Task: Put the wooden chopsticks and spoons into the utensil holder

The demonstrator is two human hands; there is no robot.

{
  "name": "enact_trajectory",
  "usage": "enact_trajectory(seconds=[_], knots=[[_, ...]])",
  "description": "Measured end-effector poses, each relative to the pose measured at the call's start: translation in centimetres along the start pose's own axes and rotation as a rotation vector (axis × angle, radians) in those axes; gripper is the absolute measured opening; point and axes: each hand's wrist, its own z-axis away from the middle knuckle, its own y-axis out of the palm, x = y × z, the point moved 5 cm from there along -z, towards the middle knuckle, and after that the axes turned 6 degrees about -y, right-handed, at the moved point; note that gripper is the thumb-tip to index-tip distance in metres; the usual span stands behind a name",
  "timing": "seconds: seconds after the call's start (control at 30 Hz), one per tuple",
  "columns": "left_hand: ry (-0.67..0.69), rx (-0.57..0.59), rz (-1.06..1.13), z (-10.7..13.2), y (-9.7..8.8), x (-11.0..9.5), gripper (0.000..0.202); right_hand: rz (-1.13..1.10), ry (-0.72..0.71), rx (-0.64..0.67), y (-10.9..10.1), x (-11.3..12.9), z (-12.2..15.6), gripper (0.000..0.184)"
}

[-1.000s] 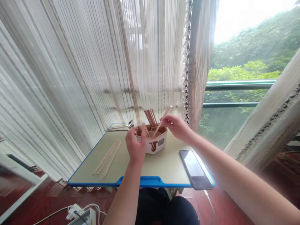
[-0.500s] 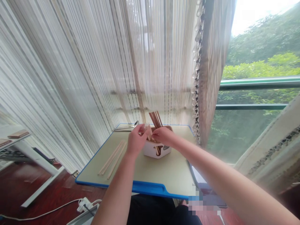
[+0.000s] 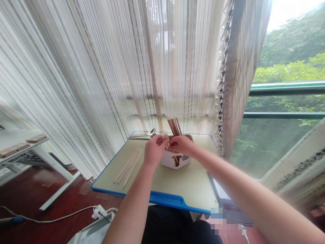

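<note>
A white holder with a brown rim [image 3: 169, 163] stands on the small folding table [image 3: 195, 184]. Dark brown chopsticks [image 3: 174, 126] lean upright out of its back. At its left side my left hand [image 3: 153, 150] is closed around the upper ends of pale wooden chopsticks [image 3: 166, 136] that point down into the holder. My right hand [image 3: 183, 144] reaches over the holder's front, its fingertips pinched against these pale chopsticks; what exactly they grip is partly hidden. Several more pale chopsticks [image 3: 128, 166] lie on the table to the left.
Metal spoons [image 3: 143, 135] lie at the table's back left corner. A striped sheer curtain [image 3: 106, 67] hangs right behind the table. To the left stands a white desk [image 3: 38, 135]; a power strip [image 3: 100, 211] with a cable is on the floor.
The view has shifted slightly, so everything sits a little further right. Both hands stay at the holder, with the fingers slightly closer together around the pale chopsticks.
</note>
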Motion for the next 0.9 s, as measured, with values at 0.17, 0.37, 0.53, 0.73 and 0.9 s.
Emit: enact_trajectory(seconds=[0.17,0.37,0.53,0.73,0.9], knots=[[0.032,-0.081,-0.017,1.1,-1.6,0.0,0.039,0.061,0.036,-0.007,0.1,0.1,0.2,0.015],[0.014,-0.306,-0.301,2.3,-5.4,4.0,0.041,0.076,0.089,-0.058,-0.2,0.1,0.3,0.024],[-0.222,-0.284,-0.701,3.8,-7.5,9.9,0.039,0.073,0.113,-0.117,-0.7,-0.1,0.2,0.033],[-0.442,-0.135,-0.896,5.7,-8.8,14.6,0.04,0.089,0.076,-0.412,-2.3,2.2,2.2,0.038],[-0.415,-0.104,-0.904,6.6,-10.6,16.8,0.036,0.053,-0.176,-0.551,-0.7,6.9,4.9,0.029]])
